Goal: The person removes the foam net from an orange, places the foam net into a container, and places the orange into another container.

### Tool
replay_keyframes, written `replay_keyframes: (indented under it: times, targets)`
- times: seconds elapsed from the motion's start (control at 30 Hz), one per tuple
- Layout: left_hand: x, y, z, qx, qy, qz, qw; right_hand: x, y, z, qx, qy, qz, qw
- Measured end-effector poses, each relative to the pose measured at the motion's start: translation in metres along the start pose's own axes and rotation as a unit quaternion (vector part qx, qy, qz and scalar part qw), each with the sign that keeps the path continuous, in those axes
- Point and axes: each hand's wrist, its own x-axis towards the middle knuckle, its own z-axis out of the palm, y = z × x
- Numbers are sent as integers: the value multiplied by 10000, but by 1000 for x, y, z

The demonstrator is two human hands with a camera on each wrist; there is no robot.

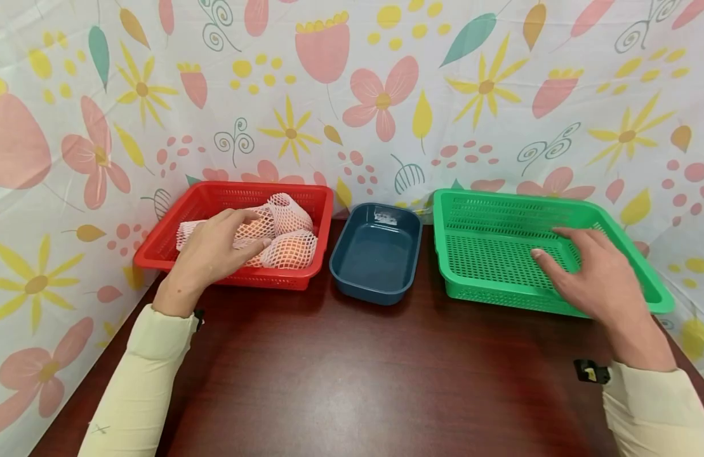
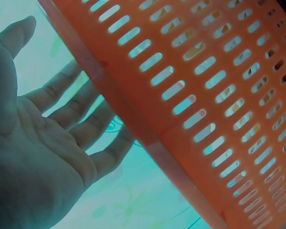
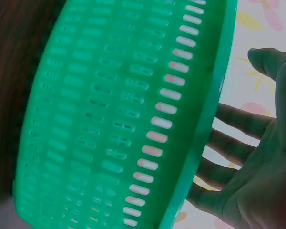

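Note:
Over the red basket [image 1: 314,279] at the left, my left hand [image 1: 217,247] hovers with its fingers spread and nothing in them. Several round orange fruits in white foam nets [image 1: 289,249] lie in that basket, partly hidden by the hand. At the right, my right hand [image 1: 600,273] is held above the green basket [image 1: 500,298], thumb and fingers apart and holding nothing. In the left wrist view the palm and loose fingers of the left hand [image 2: 43,143] show beside the basket wall; the right wrist view shows the right hand [image 3: 252,157] likewise.
Between the two baskets stands a dark blue rectangular dish [image 1: 377,251]. All three sit toward the back of a dark reddish-brown table [image 1: 352,374]. A flower-printed curtain [image 1: 380,158] hangs behind and at both sides.

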Motion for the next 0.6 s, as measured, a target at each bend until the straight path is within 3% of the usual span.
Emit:
replay_keyframes:
  times: [0.3, 0.6]
  targets:
    - [2, 2, 2, -37, -140, 13, 9999, -1, -20, -4, 137, 36, -204, 9997]
    - [2, 3, 6, -87, -224, 27, 9997, -13, -38, -1, 478, 410, -835, 9945]
